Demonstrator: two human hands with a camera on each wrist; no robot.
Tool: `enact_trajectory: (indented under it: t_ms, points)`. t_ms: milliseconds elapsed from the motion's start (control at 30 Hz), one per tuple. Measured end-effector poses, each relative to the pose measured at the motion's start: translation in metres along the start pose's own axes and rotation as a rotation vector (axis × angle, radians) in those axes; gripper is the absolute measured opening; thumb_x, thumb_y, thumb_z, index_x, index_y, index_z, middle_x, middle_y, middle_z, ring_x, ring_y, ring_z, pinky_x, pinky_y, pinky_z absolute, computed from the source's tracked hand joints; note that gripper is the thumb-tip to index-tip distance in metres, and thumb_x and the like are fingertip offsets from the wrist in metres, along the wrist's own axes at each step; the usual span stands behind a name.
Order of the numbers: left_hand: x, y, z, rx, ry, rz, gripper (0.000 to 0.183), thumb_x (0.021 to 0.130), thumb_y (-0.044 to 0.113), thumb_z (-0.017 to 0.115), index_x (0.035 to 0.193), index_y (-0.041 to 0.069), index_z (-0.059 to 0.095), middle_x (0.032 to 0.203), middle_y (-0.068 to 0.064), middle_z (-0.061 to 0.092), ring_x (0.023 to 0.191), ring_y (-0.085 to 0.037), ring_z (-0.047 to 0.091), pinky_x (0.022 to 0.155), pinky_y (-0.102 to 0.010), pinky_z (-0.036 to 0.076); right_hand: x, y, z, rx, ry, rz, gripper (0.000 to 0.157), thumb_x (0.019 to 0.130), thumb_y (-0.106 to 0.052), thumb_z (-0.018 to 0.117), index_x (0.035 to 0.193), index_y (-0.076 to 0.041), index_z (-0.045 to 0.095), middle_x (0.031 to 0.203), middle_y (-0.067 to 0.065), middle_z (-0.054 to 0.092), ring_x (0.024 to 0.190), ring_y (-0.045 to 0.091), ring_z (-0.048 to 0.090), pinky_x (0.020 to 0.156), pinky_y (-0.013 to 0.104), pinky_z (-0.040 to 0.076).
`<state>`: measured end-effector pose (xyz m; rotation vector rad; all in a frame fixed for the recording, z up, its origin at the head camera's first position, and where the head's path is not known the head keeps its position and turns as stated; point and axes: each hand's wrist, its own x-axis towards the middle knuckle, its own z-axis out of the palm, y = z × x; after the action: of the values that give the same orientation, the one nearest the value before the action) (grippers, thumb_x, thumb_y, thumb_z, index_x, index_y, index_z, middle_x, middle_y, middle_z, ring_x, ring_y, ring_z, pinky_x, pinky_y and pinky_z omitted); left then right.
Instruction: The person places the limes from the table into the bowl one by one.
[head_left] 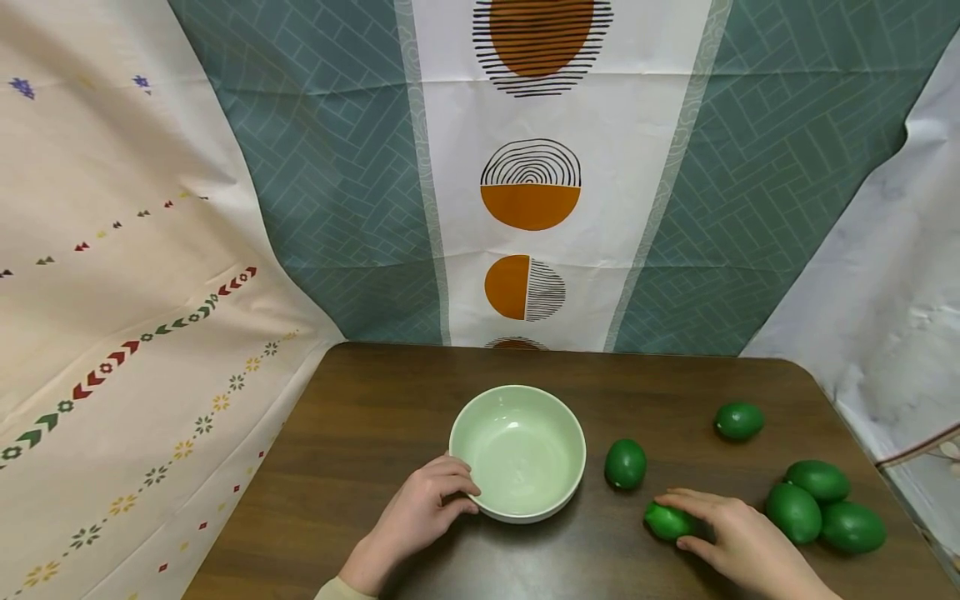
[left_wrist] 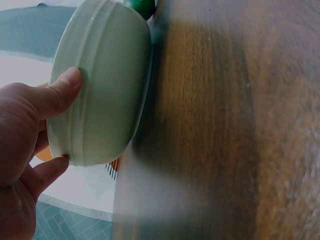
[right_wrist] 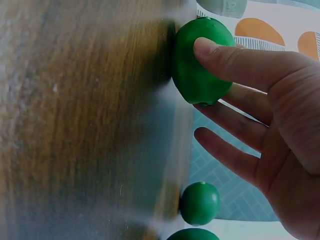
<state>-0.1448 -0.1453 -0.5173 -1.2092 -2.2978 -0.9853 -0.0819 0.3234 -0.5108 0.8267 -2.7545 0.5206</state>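
Note:
A pale green bowl stands upright near the middle of the table. My left hand grips its near left rim; in the left wrist view the thumb lies against the bowl's outer wall. To the right, my right hand holds a green lime between thumb and fingers. The right wrist view shows this lime low at the tabletop, with the thumb across its side. Another lime lies between the bowl and the right hand.
Three limes sit bunched beyond the right hand, near the table's right edge. A single lime lies farther back on the right. Patterned cloths hang behind and beside the brown wooden table.

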Motion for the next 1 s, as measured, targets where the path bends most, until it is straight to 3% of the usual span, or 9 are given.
enact_trajectory:
  t_ms: [200, 433, 567, 800, 1000]
  points:
    - [0.0006, -0.0012, 0.0008, 0.013, 0.012, 0.027, 0.026, 0.076, 0.007, 0.096, 0.094, 0.015, 0.080, 0.099, 0.010, 0.072, 0.103, -0.011, 0.068, 0.112, -0.030, 0.051, -0.0008, 0.0000, 0.0012, -0.016, 0.002, 0.002, 0.063, 0.074, -0.019, 0.097, 0.132, -0.025, 0.075, 0.125, -0.006, 0.075, 0.109, 0.014, 0.075, 0.081, 0.035, 0.066]
    - [0.0005, 0.0009, -0.0005, -0.012, -0.012, -0.023, 0.025, 0.077, 0.006, 0.096, 0.094, 0.016, 0.080, 0.098, 0.010, 0.072, 0.104, -0.010, 0.067, 0.113, -0.024, 0.048, -0.0017, -0.0022, 0.0017, -0.026, 0.010, 0.021, 0.063, 0.075, -0.021, 0.097, 0.134, -0.025, 0.075, 0.125, -0.006, 0.075, 0.108, 0.014, 0.075, 0.080, 0.035, 0.066]
    - [0.0003, 0.0009, -0.0005, -0.006, -0.007, -0.024, 0.025, 0.077, 0.006, 0.096, 0.093, 0.016, 0.081, 0.098, 0.011, 0.072, 0.102, -0.009, 0.067, 0.111, -0.025, 0.050, -0.0016, -0.0030, 0.0021, -0.022, 0.006, 0.017, 0.063, 0.076, -0.020, 0.097, 0.135, -0.024, 0.074, 0.126, -0.007, 0.075, 0.110, 0.014, 0.074, 0.081, 0.035, 0.065]
    - [-0.0005, -0.0008, 0.0000, -0.002, 0.002, -0.013, 0.025, 0.077, 0.008, 0.096, 0.094, 0.018, 0.083, 0.098, 0.013, 0.072, 0.100, -0.006, 0.066, 0.090, -0.016, 0.056, -0.0012, -0.0047, 0.0015, -0.009, -0.006, 0.025, 0.060, 0.079, -0.020, 0.095, 0.136, -0.021, 0.074, 0.126, -0.008, 0.074, 0.110, 0.013, 0.074, 0.083, 0.035, 0.065]
    - [0.0004, -0.0011, -0.0009, 0.026, 0.007, 0.023, 0.023, 0.077, 0.010, 0.096, 0.095, 0.019, 0.084, 0.097, 0.014, 0.072, 0.098, -0.005, 0.066, 0.090, -0.017, 0.057, -0.0009, -0.0059, 0.0017, -0.010, 0.000, 0.033, 0.060, 0.081, -0.021, 0.095, 0.136, -0.019, 0.074, 0.126, -0.007, 0.075, 0.111, 0.014, 0.074, 0.084, 0.035, 0.065]
